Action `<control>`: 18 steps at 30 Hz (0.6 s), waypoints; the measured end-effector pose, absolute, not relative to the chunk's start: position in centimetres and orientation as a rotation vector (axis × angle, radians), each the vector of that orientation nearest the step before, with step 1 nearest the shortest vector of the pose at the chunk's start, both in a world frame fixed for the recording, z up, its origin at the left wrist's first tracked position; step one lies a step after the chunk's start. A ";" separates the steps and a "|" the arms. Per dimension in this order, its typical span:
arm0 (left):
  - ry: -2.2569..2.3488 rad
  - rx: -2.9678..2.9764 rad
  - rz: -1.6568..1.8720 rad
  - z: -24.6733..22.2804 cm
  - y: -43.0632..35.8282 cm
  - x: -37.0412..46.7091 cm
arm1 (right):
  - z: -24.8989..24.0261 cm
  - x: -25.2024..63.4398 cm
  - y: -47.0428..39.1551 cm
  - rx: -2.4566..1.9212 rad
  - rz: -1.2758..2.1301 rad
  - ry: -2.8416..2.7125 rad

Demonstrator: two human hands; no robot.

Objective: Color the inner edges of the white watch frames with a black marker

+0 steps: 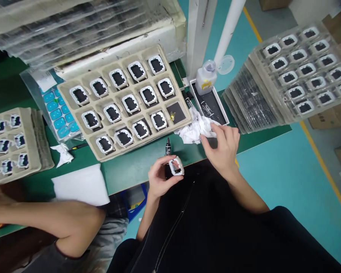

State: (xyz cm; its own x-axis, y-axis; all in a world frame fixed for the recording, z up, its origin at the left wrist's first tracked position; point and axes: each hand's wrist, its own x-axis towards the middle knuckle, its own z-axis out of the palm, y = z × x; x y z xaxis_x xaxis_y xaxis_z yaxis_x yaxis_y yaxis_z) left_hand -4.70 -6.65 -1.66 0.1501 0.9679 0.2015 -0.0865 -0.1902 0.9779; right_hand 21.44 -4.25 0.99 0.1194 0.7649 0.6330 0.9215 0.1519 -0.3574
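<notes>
Between the thumb and fingers of my left hand (160, 176) is a small white rounded-square frame (176, 167) with an open middle. It is held over the table's front edge. My right hand (224, 148) has its thumb and fingertips closed on the edge of a crumpled white cloth (194, 127). A black marker pen (168, 147) points away from me just beyond my left hand. Behind it lies a beige tray (119, 153) with similar white frames in its pockets. One pocket at the right holds a small yellowish thing instead of a frame.
A white bottle (206, 77) with its lid open stands in a shallow box (224, 117). Stacked clear trays (244, 98) rise at the right. A co-worker's arm (59, 216) reaches in at left, near a folded white cloth (81, 185) and another tray stack (36, 144).
</notes>
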 end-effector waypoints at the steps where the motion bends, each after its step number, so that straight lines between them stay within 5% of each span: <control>1: 0.955 1.439 1.252 -1.6 -6.7 -4.6 | 1.0 21.8 -3.9 -1.681 -0.237 -1.689; 7: 0.861 1.656 1.222 -0.3 -6.7 -3.8 | 2.2 24.2 -4.5 -1.532 -0.144 -1.656; 13: 0.857 1.687 1.248 -0.1 -6.5 -3.7 | 2.8 28.7 -4.9 -1.402 -0.503 -1.594; 18: 0.888 1.707 1.293 -0.8 -6.7 -4.0 | 2.9 26.9 -3.4 -1.205 -0.209 -1.219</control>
